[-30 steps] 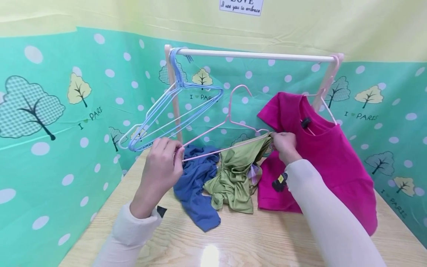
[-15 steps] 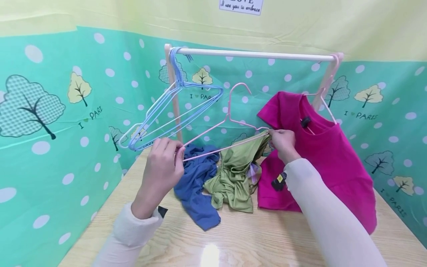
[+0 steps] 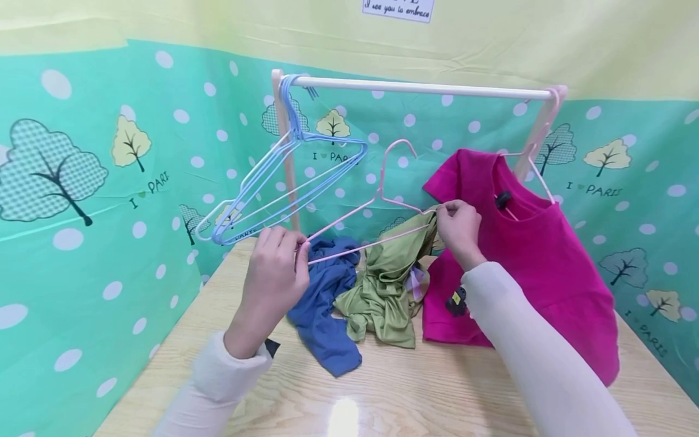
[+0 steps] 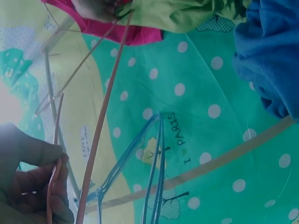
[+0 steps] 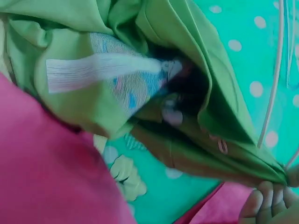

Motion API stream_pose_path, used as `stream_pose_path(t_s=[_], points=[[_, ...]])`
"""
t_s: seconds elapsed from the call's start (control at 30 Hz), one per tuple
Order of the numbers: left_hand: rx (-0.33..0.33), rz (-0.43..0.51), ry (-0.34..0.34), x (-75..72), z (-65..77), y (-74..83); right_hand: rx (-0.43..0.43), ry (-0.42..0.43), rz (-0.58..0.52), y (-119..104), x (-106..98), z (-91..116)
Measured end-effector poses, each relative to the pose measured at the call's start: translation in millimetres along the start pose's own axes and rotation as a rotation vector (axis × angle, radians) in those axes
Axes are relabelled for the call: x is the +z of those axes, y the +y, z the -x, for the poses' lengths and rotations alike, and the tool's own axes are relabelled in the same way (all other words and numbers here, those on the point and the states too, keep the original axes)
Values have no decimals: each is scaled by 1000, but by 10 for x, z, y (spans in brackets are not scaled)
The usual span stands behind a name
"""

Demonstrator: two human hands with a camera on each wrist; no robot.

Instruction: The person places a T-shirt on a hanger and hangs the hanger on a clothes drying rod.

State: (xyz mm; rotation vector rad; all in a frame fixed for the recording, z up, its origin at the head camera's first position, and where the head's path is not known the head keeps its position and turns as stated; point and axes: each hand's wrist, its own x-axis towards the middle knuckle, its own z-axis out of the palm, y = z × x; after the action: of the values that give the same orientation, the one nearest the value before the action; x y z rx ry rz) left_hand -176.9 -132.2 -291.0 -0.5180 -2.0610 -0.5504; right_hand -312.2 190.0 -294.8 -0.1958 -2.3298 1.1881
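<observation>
A pink wire hanger [image 3: 380, 189] is held in the air at the middle of the head view, hook upward. My left hand [image 3: 275, 274] grips its left end; the left wrist view shows my thumb and fingers [image 4: 57, 151] pinching the wire. My right hand [image 3: 460, 232] pinches an edge of the green garment [image 3: 384, 291] at the hanger's right end. That end of the hanger goes out of sight at the cloth. The garment's lower part lies crumpled on the table. In the right wrist view its opening gapes, showing a print and a white label [image 5: 93, 72] inside.
Behind stands a rack with a white rail [image 3: 420, 87]. Several blue and white hangers [image 3: 295, 142] hang at its left end. A magenta shirt [image 3: 546, 267] hangs at the right. A crumpled blue garment [image 3: 324, 309] lies left of the green one on the wooden table [image 3: 404, 394].
My left hand and the hanger have shifted slightly right. My right hand has moved a little up and left with the green edge. The lower bar's right part now ends at the cloth.
</observation>
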Motion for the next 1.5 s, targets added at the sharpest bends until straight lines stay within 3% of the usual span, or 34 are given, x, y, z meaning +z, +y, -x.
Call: stream_pose_path(t_s=[0.3, 0.47, 0.57, 0.7, 0.9, 1.07, 1.33, 1.5], points=[[-120, 32, 65, 105, 54, 74, 104, 4, -170, -236, 148, 233], [-136, 34, 65, 151, 74, 96, 86, -56, -270, -329, 218, 388], [-131, 28, 60, 157, 77, 91, 6, -140, -317, -361, 231, 445], [-142, 19, 51, 115, 52, 45, -165, -203, -270, -286, 160, 364], [-169, 17, 8, 62, 26, -27, -427, -162, -62, 25, 93, 123], [-161, 13, -12, 49, 29, -37, -569, -173, 100, 143, 144, 56], [-95, 16, -34, -62, -15, -78, -812, 39, 120, 140, 179, 13], [-74, 16, -35, -128, -45, -141, -864, 25, 177, 86, 95, -44]])
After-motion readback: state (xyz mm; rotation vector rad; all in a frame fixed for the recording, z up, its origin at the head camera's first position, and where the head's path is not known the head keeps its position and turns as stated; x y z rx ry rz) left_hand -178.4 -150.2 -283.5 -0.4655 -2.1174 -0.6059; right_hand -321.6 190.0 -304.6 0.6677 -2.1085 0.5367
